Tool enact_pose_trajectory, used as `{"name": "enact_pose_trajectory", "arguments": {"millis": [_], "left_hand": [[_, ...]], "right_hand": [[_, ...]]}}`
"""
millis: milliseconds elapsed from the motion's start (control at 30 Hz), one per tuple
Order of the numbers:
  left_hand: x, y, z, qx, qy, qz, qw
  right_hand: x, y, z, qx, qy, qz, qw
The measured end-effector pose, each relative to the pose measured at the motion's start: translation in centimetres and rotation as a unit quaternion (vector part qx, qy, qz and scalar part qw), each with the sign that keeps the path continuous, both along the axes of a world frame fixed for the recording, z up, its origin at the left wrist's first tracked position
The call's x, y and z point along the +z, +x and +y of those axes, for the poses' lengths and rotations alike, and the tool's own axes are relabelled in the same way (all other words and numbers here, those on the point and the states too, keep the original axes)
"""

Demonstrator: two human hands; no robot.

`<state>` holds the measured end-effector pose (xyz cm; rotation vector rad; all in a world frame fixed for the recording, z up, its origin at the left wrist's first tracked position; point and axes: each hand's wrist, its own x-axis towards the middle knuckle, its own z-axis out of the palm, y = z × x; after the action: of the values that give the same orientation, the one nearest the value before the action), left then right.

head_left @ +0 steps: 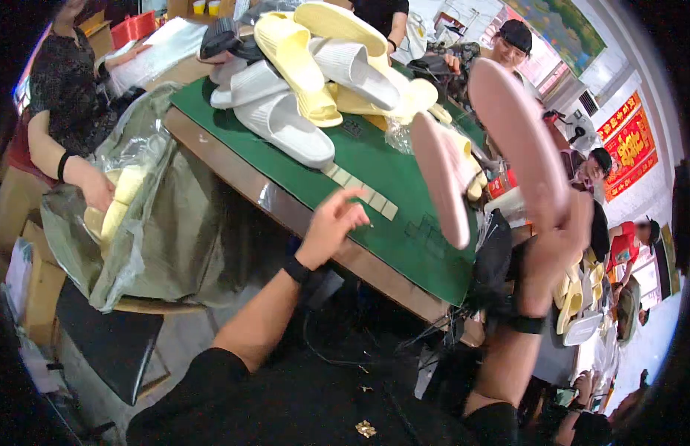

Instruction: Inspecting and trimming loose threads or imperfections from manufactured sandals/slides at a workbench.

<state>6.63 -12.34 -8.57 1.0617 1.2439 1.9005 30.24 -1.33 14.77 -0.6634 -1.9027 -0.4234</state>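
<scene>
My right hand, blurred by motion, is raised at the right, closed around the lower end of a pink slipper. A second pink slipper stands tilted just left of it, over the green table mat; whether anything supports it I cannot tell. My left hand is over the mat's near edge, fingers partly bent and apart, with nothing visible in them. Just beyond its fingertips lies a row of small cream squares. Farther back rises a pile of grey slippers and yellow slippers.
To the left, another person's hand reaches into a large olive sack with yellow slippers inside. A black stool stands below it. More people and slippers are at the right. A red basket sits at the far left.
</scene>
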Motion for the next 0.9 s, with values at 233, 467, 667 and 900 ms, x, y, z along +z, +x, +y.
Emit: {"name": "enact_pose_trajectory", "arguments": {"millis": [233, 467, 667, 900], "left_hand": [[0.4, -1.3, -1.3, 0.135, 0.029, -0.119, 0.983], [2.4, -2.4, -2.6, 0.202, -0.119, 0.122, 0.964], [3.1, 0.1, -1.2, 0.243, -0.164, 0.397, 0.87], [3.4, -0.9, 3.2, 0.22, -0.173, 0.437, 0.855]], "right_hand": [[-14.9, -5.0, -5.7, 0.228, -0.101, -0.295, 0.922], [-15.3, -4.5, -0.4, 0.209, -0.264, -0.186, 0.923], [-15.7, -6.3, 10.6, 0.089, -0.199, -0.105, 0.97], [-19.4, -5.8, 13.4, 0.047, -0.384, -0.183, 0.904]]}}
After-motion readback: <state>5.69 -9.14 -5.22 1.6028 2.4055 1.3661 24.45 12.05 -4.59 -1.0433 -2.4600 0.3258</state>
